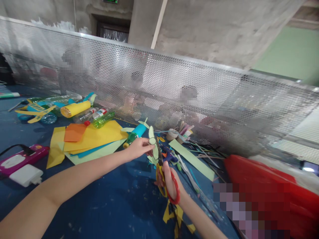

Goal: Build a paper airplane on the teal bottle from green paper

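Between the fingertips of my left hand (pixel 140 148) is a pale green paper propeller shape (pixel 151 132) with long rounded blades and a round middle marked by a dark outline. My right hand (pixel 169 177) grips scissors (pixel 176 194) with red and yellow handles. Their blades point away from me and lie along the right edge of the paper; whether they touch it I cannot make out. Just beyond my left hand lies a small bottle plane (pixel 140 131) wrapped in blue paper, with pale green wings. Yellow paper scraps (pixel 171 214) are below my right hand.
Colored paper sheets (pixel 97 137) and a magenta power strip (pixel 25 159) lie left. Bottle planes (pixel 74 109) and plastic bottles stand farther back. A glue gun (pixel 170 155), a pale green strip (pixel 193 159) and a red bag (pixel 259 179) are right. A perforated metal screen (pixel 159 83) borders the table.
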The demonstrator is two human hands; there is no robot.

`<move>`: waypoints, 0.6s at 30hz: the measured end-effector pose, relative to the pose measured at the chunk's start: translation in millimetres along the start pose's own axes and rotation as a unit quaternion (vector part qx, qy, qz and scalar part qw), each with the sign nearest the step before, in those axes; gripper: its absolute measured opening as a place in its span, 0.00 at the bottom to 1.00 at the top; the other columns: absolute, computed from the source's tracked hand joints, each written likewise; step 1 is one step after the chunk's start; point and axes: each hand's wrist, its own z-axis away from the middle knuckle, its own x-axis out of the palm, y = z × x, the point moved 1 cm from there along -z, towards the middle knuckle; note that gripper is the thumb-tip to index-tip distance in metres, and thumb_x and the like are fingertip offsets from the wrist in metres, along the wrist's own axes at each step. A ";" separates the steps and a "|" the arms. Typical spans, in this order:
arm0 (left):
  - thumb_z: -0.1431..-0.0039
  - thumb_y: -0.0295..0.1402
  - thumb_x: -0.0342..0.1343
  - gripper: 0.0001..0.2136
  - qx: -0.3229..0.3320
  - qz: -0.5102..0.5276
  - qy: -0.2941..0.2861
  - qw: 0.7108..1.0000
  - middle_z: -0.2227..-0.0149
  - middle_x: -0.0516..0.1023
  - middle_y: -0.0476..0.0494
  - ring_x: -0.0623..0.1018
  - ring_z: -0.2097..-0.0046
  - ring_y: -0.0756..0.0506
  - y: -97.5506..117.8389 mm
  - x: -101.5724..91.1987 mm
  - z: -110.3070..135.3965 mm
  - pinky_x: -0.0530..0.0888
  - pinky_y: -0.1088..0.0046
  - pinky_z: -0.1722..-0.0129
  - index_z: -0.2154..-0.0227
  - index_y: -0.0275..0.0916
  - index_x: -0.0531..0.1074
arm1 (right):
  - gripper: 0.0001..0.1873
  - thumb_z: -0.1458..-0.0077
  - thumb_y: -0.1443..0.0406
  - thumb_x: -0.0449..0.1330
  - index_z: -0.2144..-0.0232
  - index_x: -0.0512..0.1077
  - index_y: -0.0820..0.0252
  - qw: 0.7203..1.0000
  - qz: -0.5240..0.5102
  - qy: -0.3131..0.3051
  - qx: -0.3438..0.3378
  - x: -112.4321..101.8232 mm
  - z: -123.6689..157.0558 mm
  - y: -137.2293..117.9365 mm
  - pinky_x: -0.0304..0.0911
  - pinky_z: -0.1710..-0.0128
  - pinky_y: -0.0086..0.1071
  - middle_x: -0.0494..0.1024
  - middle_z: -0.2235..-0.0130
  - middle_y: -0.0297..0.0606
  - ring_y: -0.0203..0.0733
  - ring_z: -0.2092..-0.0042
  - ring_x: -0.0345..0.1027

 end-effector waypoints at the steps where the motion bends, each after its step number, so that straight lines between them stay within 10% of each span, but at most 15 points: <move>1: 0.48 0.42 0.56 0.13 0.000 0.001 -0.001 1.000 0.75 0.77 0.45 0.76 0.72 0.48 -0.9 0.2 -0.3 0.73 0.71 0.68 0.73 0.35 0.71 | 0.33 0.49 0.38 0.40 0.86 0.58 0.57 1.000 -0.001 -0.001 0.001 0.1 -0.3 0.9 0.66 0.71 0.33 0.57 0.87 0.29 0.34 0.82 0.54; 18: 0.46 0.41 0.54 0.12 0.021 -0.030 0.012 0.999 0.73 0.77 0.44 0.77 0.70 0.46 -5.3 0.7 -0.5 0.74 0.69 0.67 0.71 0.35 0.70 | 0.32 0.46 0.41 0.41 0.87 0.57 0.57 0.999 -0.032 0.003 0.021 1.0 -0.7 4.6 0.64 0.74 0.31 0.57 0.87 0.28 0.33 0.83 0.53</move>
